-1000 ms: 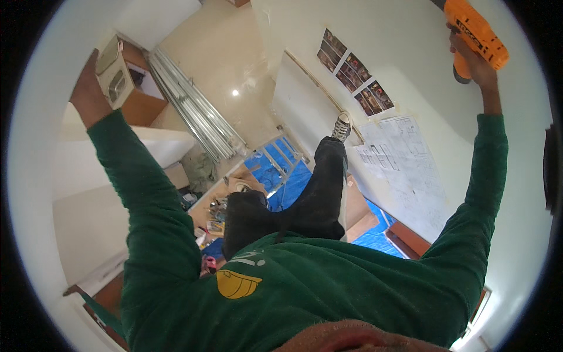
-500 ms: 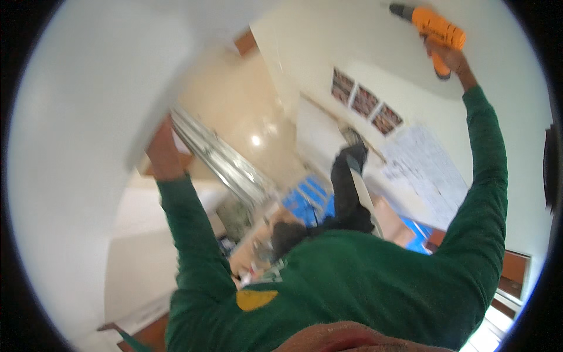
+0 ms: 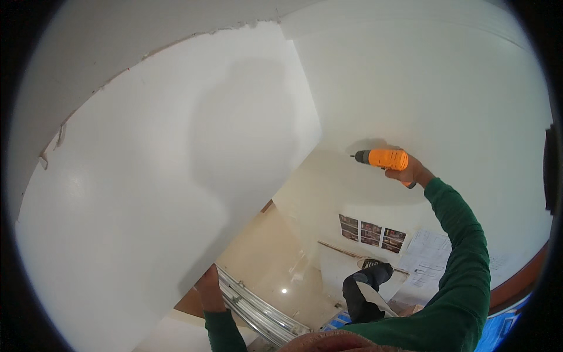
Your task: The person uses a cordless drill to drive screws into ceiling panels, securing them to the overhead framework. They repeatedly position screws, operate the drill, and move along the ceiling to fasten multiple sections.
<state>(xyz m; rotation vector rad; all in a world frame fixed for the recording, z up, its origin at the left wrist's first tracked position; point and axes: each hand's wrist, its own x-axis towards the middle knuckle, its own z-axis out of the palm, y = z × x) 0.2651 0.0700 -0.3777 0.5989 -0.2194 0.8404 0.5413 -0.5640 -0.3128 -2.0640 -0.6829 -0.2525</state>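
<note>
My right hand (image 3: 410, 171) grips an orange and black drill (image 3: 387, 159) with a bit at its front, held near the pale wall (image 3: 469, 117), where it casts a shadow. My left hand (image 3: 208, 286) is at the lower edge of a large white panel or bulkhead face (image 3: 117, 193), touching that edge; its fingertips are mostly hidden there. A shadow lies across this white surface, and a ragged crack runs along its upper border.
Long metal profiles (image 3: 264, 311) lie below left, over the tiled floor (image 3: 281, 246). Photo sheets (image 3: 370, 233) and a drawing (image 3: 425, 255) are fixed on the wall. My shoe (image 3: 370, 264) is by a wooden strip atop a white board (image 3: 334, 273). Blue sheeting (image 3: 501, 325) shows lower right.
The view has tilted up toward the white surfaces, so both hands sit lower in the picture. The drill, still in my right hand, now points left, level.
</note>
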